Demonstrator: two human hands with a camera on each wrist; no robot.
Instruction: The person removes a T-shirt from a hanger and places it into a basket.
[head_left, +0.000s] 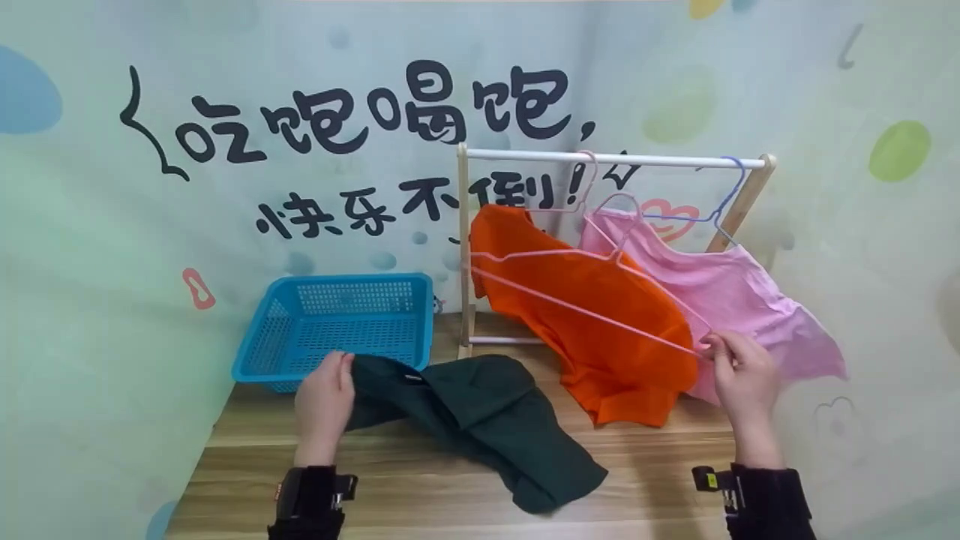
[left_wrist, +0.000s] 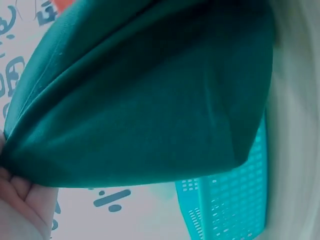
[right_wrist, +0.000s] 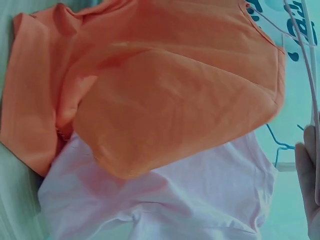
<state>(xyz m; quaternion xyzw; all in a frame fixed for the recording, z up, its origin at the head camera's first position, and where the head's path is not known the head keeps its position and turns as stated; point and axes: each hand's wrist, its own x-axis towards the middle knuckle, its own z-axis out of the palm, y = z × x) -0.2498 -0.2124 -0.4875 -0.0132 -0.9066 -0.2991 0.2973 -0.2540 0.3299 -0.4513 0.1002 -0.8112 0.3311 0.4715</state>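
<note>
Gripping dark green garment (head_left: 480, 420), left hand (head_left: 324, 405); right hand (head_left: 742, 379) pinching pink hanger (head_left: 592, 300); wall writing "吃饱喝饱" (head_left: 375, 112).

bare wooden tabletop (head_left: 645, 465) between hands, blue basket (head_left: 337, 326) blocking rear-left
</note>
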